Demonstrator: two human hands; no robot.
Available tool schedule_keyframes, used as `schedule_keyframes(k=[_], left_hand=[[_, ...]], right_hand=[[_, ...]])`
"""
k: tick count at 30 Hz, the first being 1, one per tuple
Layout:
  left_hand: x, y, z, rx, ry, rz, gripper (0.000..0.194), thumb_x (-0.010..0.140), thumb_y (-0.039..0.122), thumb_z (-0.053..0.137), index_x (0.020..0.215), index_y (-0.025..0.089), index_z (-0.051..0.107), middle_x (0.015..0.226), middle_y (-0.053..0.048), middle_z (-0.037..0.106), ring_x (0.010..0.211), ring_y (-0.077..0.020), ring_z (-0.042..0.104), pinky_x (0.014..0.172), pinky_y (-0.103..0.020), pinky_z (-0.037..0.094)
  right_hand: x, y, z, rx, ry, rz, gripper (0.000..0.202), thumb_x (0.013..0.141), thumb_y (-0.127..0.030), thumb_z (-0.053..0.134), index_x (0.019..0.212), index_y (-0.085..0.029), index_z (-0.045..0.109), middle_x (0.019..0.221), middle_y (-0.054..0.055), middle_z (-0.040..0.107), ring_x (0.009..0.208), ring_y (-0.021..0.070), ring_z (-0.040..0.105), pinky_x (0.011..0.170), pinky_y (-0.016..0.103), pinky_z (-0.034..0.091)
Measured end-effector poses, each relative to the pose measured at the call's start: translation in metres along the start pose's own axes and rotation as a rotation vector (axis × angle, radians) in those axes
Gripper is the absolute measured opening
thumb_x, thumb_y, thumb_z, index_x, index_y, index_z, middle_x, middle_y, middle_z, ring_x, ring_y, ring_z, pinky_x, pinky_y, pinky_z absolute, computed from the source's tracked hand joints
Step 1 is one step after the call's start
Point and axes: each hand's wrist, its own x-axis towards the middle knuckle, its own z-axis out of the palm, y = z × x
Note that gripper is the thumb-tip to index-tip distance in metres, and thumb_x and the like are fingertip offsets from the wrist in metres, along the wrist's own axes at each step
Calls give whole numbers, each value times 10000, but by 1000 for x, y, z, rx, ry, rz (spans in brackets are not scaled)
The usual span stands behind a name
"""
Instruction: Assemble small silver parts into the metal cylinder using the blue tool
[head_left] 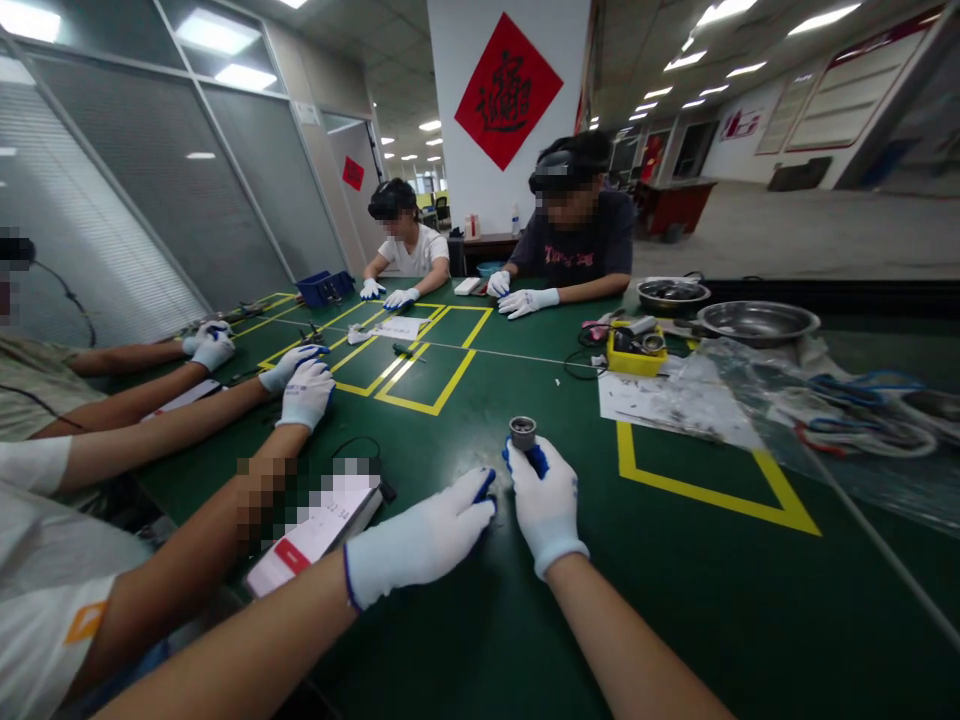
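My right hand (546,492), in a white glove with blue-coated palm and fingers, grips a small grey metal cup (523,432) upright just above the green table. Inside the cup are small pieces, too small to name. Close beside it on the left is my left hand (431,532), gloved the same way. Its fingers curl inward with the blue tips close together; whatever may be between them is hidden. The two hands are a little apart from each other.
Left of my arm lies a white-and-red box (319,535). A yellow bin (636,350) of parts stands beyond my right hand, near a paper sheet (667,405) with small pieces. Metal bowls (757,322) stand behind. Gloved co-workers sit left and across the table (540,370).
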Motion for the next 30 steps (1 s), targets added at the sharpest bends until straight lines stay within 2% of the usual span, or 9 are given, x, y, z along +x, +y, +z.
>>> schedule_keyframes(k=[4, 7, 9, 11, 13, 16, 19, 24, 30], left_hand=[[18, -3, -12, -206, 146, 91, 668, 962, 487, 398, 1580, 242, 456, 1658, -10, 409, 1543, -212, 379, 1305, -351, 245], [47, -2, -7, -388, 380, 162, 605, 968, 414, 402, 1540, 235, 480, 1610, -69, 496, 1462, -242, 498, 1244, -408, 384], [63, -1, 1, -479, 517, 309, 623, 936, 414, 468, 1518, 192, 474, 1579, -124, 524, 1418, -263, 539, 1217, -421, 414], [74, 2, 11, -467, 561, 451, 665, 870, 421, 595, 1478, 172, 496, 1532, -154, 556, 1378, -280, 565, 1199, -415, 432], [79, 4, 21, -388, 595, 526, 591, 823, 384, 680, 1372, 189, 584, 1430, -147, 624, 1319, -286, 597, 1174, -420, 452], [82, 5, 36, -318, 734, 549, 354, 840, 301, 670, 1179, 198, 672, 1214, -116, 705, 1174, -280, 657, 1094, -467, 505], [84, 3, 49, -322, 870, 568, 336, 850, 256, 675, 1178, 184, 659, 1162, -109, 700, 1116, -278, 669, 1033, -489, 537], [84, 2, 55, -257, 930, 599, 397, 868, 183, 665, 1263, 203, 629, 1161, -97, 702, 1096, -260, 671, 985, -448, 562], [86, 3, 51, -152, 984, 684, 281, 866, 137, 655, 1137, 210, 673, 1093, -85, 700, 1037, -249, 664, 934, -421, 572]], right_hand=[[-2, -4, 0, 24, -12, 36, 325, 840, -504, 607, 841, -187, 679, 774, 79, 725, 777, 261, 658, 743, 379, 516], [-2, -7, -2, 2, -38, 63, 357, 850, -507, 591, 902, -171, 698, 842, 110, 748, 829, 287, 685, 776, 406, 536], [-2, -8, -4, -22, -66, 61, 373, 861, -498, 581, 954, -162, 713, 896, 128, 762, 874, 301, 700, 803, 419, 547], [-2, -7, -5, -41, -83, 42, 358, 862, -448, 569, 1007, -162, 730, 976, 136, 776, 941, 308, 711, 854, 427, 555], [-1, -4, -5, -65, -77, 15, 350, 842, -378, 555, 1043, -165, 746, 1047, 136, 781, 998, 308, 715, 909, 435, 557], [1, 2, -5, -107, -39, -4, 361, 806, -331, 539, 1032, -163, 763, 1053, 137, 789, 990, 310, 724, 925, 448, 569], [2, 7, -5, -130, -41, -7, 350, 799, -338, 536, 1002, -178, 773, 1020, 124, 796, 955, 302, 733, 889, 440, 589], [2, 7, -9, -186, -83, -50, 343, 839, -386, 517, 977, -193, 765, 1014, 114, 795, 940, 288, 742, 885, 435, 594], [-1, 4, -14, -308, -84, -81, 354, 862, -400, 520, 1050, -191, 734, 1137, 145, 774, 1048, 306, 729, 943, 460, 573]])
